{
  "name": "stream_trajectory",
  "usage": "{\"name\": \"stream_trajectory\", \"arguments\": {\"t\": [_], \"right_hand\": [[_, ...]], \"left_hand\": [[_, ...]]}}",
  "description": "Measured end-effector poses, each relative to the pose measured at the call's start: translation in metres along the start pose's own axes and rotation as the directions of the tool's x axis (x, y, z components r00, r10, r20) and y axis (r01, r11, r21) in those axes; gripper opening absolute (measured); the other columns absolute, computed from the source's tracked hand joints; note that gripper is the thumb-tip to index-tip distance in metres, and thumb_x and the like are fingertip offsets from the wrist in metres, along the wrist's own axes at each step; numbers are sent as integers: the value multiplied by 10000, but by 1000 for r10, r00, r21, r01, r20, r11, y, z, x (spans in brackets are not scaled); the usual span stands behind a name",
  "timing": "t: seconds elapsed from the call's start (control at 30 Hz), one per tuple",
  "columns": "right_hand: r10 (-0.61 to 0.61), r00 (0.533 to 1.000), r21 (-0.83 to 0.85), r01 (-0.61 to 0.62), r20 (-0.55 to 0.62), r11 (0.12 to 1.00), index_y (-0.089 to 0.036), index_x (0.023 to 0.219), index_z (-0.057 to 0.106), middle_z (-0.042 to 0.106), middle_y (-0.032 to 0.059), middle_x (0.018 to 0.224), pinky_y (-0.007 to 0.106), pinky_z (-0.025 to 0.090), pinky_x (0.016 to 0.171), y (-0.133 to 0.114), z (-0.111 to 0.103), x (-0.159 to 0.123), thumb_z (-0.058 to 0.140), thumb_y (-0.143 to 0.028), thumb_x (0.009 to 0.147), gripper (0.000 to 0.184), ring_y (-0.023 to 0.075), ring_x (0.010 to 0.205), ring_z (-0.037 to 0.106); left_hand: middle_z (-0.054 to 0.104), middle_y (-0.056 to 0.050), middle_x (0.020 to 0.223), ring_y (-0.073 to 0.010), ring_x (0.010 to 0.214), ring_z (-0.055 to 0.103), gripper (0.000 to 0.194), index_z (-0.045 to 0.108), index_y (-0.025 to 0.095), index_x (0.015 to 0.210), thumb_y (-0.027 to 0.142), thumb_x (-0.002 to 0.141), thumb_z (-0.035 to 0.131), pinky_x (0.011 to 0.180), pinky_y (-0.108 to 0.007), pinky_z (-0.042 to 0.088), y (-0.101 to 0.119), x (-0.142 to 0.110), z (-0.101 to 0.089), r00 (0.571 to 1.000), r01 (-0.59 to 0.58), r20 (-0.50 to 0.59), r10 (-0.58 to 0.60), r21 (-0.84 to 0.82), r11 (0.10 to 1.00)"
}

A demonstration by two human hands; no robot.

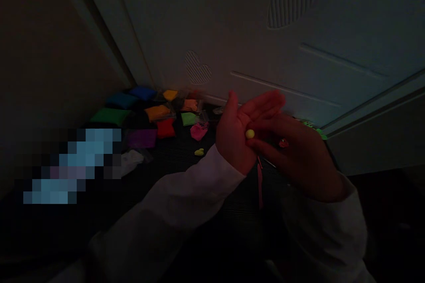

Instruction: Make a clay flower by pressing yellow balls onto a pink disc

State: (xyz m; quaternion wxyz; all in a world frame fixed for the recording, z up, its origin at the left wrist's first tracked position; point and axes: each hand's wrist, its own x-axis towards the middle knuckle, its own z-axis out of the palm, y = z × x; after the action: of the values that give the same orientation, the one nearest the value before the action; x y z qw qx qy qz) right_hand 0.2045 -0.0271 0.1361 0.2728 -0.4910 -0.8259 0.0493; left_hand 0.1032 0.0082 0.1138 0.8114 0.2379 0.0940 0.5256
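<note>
Between the thumb and fingertips of my right hand (297,152) is a small yellow ball (250,134), which looks like modelling clay. It is held just over the palm of my left hand (237,135); whether it touches the palm I cannot tell. My left hand is open, palm up, with its fingers stretched out to the right. On the dark table beyond my left wrist lie a small yellow lump (199,152) and a pink piece of clay (198,131). Below my hands lies a thin pink tool (260,183).
Packets of coloured clay spread across the back left, among them a green one (111,116), a purple one (142,138) and a red one (165,128). A bright pixelated patch (79,159) covers something at the left. A pale panel with heart reliefs (198,67) rises behind the table. The light is dim.
</note>
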Motion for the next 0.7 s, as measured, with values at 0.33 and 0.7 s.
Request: {"name": "stream_trajectory", "arguments": {"t": [0.33,0.7], "right_hand": [[-31,960,-20,27,-278,999,-224,1027,562,566,-22,716,238,410,635,-3,-16,-9,585,-213,726,302,90,666,508],[-79,928,-26,75,-364,997,-204,1028,553,579,-15,760,246,426,643,0,-12,-8,617,-157,688,349,95,701,532]], "left_hand": [[659,-60,890,-223,930,583,210,657,173,806,307,733,511,838,-324,423,45,0,-7,976,116,104,-192,499,859],[631,-12,715,-83,683,566,145,634,121,809,220,744,550,702,-221,413,51,-3,-3,881,274,215,-421,495,825]]}}
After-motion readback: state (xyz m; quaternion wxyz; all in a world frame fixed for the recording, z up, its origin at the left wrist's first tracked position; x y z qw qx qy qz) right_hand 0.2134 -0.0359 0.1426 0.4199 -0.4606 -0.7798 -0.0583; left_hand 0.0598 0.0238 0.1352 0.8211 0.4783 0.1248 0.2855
